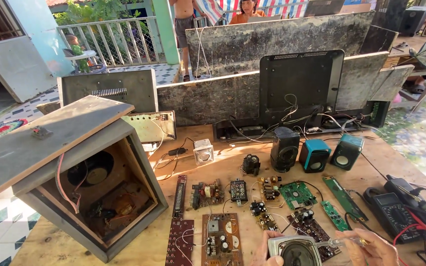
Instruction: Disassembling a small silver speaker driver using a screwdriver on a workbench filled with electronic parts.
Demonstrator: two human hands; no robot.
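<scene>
2 hands: both sit at the bottom edge of the view, low over the wooden workbench (139, 246).
Left hand (265, 251): fingers closed around the left side of a small oval speaker driver (296, 251), holding it cone-up.
Right hand (371, 249): fingers pinched together on a thin clear-handled screwdriver (343, 241); the grip looks firm, though the palm is cut off by the frame edge.
Key relation: the speaker driver lies directly left of the right hand and touches the left hand; the screwdriver's long axis runs roughly level, right to left, with its tip towards the driver's upper right rim. The left hand is the nearer to the driver; the right hand reaches it only through the tool.
Just beyond the hands: brown circuit boards (221, 239), a green circuit board (297, 194) and narrow green strips.
Right of the right hand: a dark multimeter (393, 209) with red and black leads.
Farther ahead: 1 black speaker (284, 149), 2 small blue speakers (314, 154) and a small white cube speaker (203, 150).
Far left of the left hand: an open grey wooden speaker cabinet (89, 189), tipped on its side with wiring showing inside.
Back of the bench: a black flat-panel monitor back (301, 81) leaning upright.
</scene>
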